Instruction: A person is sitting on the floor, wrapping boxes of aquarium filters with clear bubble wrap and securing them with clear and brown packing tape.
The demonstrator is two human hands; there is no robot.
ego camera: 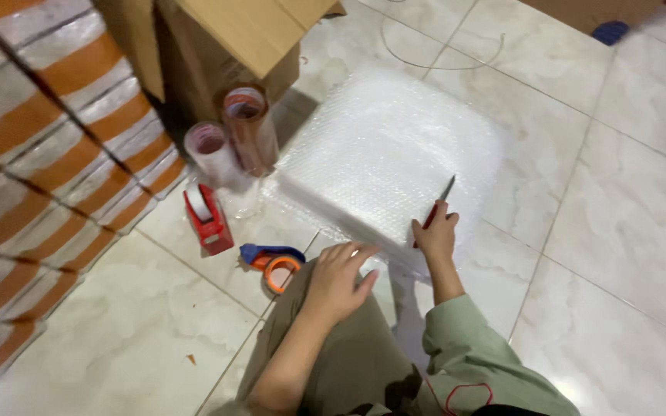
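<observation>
While one knife (438, 203) cuts, two tape rolls (229, 139) stand nearby

Red tape dispenser (208, 216) with a white roll, on the tiled floor (626, 216). Blue-and-orange tape dispenser (273, 262) just beside it. Two rolls of clear tape (229, 142) standing upright (one pale, one brownish), near a brown cardboard box (233, 38). Orange-and-white striped stack (48, 169) at left. Thin white cord (441, 58) looped on the tiles. Small blue object (609, 32), far corner.

Head view, steeply down, close over floor (626, 231)
</observation>
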